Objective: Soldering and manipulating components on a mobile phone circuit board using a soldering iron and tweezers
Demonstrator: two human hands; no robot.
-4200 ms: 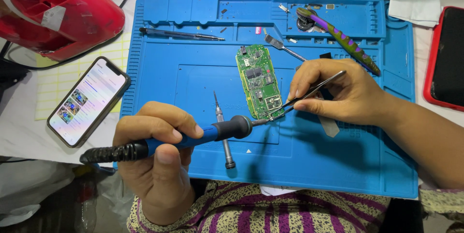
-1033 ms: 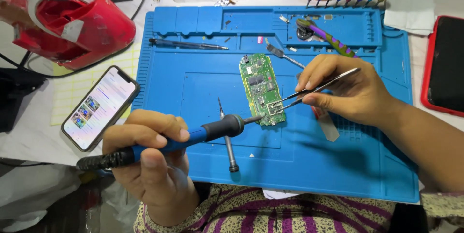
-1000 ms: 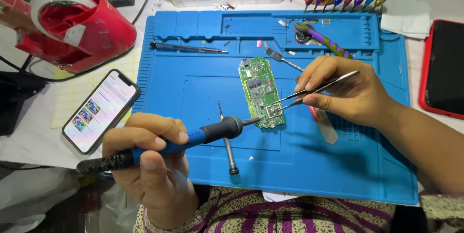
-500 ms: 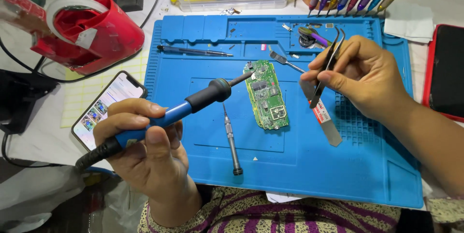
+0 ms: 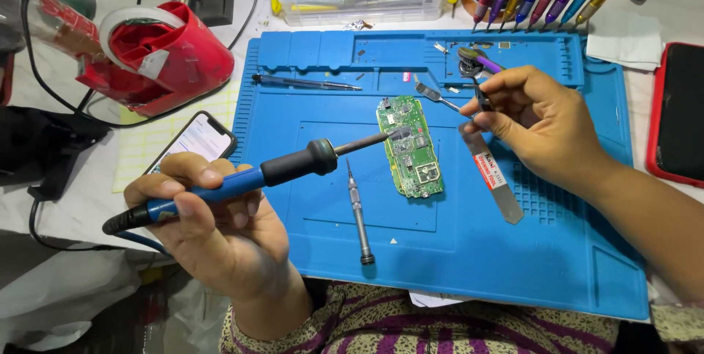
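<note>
Screwdriver [image 5: 358,216] & pry tool [image 5: 496,176] beside circuit board [image 5: 409,146]; left hand [image 5: 213,229] gripping soldering iron [image 5: 249,178], right hand [image 5: 539,126] pinching tweezers [image 5: 480,95].

Left hand [image 5: 213,229] curls palm-up in a closed grip; right hand [image 5: 543,123] reaches forward, fingertips pinched together.

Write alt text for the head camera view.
A left hand holds a soldering iron, tip near a green circuit board on a blue mat. The right hand holds tweezers above it.
</note>
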